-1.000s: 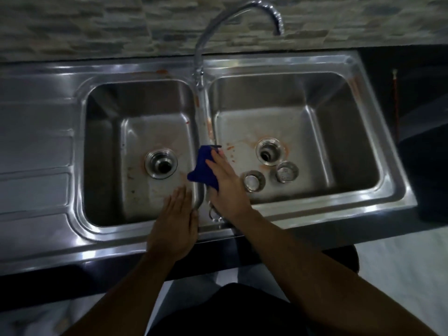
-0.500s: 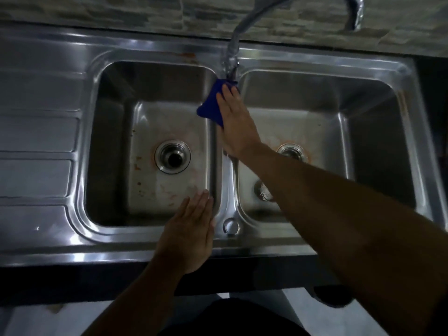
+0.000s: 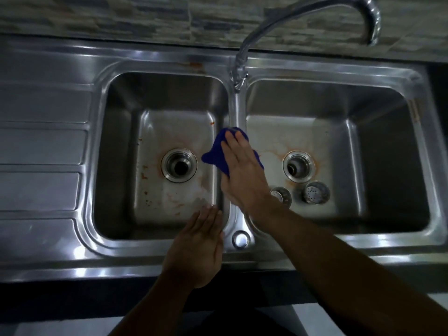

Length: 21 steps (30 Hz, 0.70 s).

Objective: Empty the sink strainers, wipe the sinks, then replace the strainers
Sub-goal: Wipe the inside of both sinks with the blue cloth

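Hands: right hand (image 3: 242, 170) flat, pressing blue cloth (image 3: 217, 156) onto steel divider ridge (image 3: 236, 112); left hand (image 3: 198, 248) spread on front rim (image 3: 155, 248), 6 o'clock | step: wiping sinks | two round steel strainers (image 3: 316, 192) loose, 5 o'clock of right drain (image 3: 298, 166) | next, likely: firm strokes over orange-stained floors

cloth (image 3: 219, 154): blue | sink (image 3: 351, 141): silver, orange stains | wall (image 3: 121, 18): grey-striped stone

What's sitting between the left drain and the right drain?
Head view: the sink divider, with the right hand pressing a blue cloth on it.
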{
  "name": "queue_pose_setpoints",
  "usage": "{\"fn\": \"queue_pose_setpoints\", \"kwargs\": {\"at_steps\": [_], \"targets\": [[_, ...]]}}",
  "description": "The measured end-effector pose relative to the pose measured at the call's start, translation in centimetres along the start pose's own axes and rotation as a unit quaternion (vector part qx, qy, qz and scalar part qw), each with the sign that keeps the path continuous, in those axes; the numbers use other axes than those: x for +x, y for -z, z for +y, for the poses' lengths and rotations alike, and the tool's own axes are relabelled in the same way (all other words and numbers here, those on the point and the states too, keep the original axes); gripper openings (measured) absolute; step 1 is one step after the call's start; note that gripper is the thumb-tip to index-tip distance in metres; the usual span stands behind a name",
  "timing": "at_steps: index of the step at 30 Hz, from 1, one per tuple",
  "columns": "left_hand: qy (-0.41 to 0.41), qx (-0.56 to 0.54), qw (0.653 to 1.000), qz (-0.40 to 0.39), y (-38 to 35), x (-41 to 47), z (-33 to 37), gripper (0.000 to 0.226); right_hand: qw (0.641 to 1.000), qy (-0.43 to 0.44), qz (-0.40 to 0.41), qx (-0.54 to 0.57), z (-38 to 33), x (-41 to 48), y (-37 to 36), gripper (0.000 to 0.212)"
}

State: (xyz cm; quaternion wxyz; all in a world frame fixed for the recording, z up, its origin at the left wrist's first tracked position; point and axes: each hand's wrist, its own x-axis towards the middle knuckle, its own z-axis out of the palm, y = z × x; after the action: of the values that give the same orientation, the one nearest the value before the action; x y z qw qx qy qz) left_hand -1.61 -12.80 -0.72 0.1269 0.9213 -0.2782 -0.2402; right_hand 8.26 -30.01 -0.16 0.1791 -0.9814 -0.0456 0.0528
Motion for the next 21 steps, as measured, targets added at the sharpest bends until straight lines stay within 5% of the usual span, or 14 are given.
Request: {"fn": "queue_pose_setpoints", "kwargs": {"at_steps": [9,18,21], "targets": [[0.002,-0.010,1.000,0.005,-0.2,0.1,0.0,0.059,0.997,-0.012,0.008,-0.076,2.2,10.1,0.1,0.064],[0.011,-0.033,0.999,0.007,0.4,0.3,-0.2,0.061,0.995,-0.058,0.055,0.060,-1.6,-2.3,-1.3,0.065],[0.078,-0.076,0.994,0.030,1.8,0.6,-2.1,0.057,0.996,-0.059,0.044,0.057,-1.7,-2.4,-1.2,0.066]]}}
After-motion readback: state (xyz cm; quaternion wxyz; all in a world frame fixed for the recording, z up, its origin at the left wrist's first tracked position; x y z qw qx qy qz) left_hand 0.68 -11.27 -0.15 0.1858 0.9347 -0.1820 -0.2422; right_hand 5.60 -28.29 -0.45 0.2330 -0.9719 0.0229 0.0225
